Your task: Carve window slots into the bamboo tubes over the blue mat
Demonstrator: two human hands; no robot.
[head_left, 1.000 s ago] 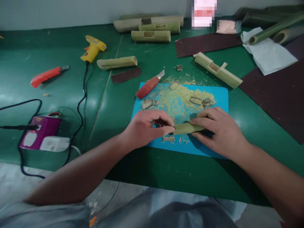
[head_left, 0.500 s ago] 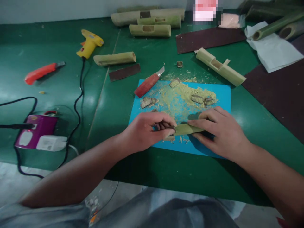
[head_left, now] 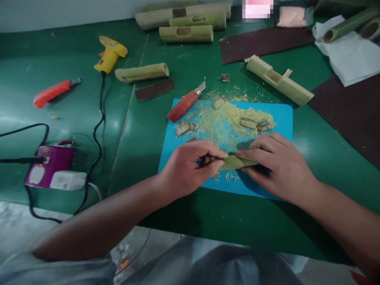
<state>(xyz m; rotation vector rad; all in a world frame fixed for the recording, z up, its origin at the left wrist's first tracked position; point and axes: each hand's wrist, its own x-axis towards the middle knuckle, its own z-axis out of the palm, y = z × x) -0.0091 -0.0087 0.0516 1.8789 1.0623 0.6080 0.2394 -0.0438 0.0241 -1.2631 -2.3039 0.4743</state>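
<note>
Short bamboo piece (head_left: 237, 161) lies low over the near edge of the blue mat (head_left: 282, 114), between our two hands. Our right hand (head_left: 276, 166) is closed over its right part, index finger laid along the top, thumb beneath; only the left end shows. Our left hand (head_left: 190, 168) pinches a small dark scrap (head_left: 208, 160) against that bare end; we cannot tell whether it is abrasive paper or an offcut. We judge the bamboo light, stiff and hollow, its skin smooth enough to roll or slip under pressure, its cut rim liable to splinter. Best gripped round the body close to the worked end, as the right hand does, not by the thin edge. Pale sawdust (head_left: 228, 116) and chips (head_left: 184, 127) cover the mat behind. A red-handled knife (head_left: 184, 105) lies at its far left corner, apart from both hands.
</note>
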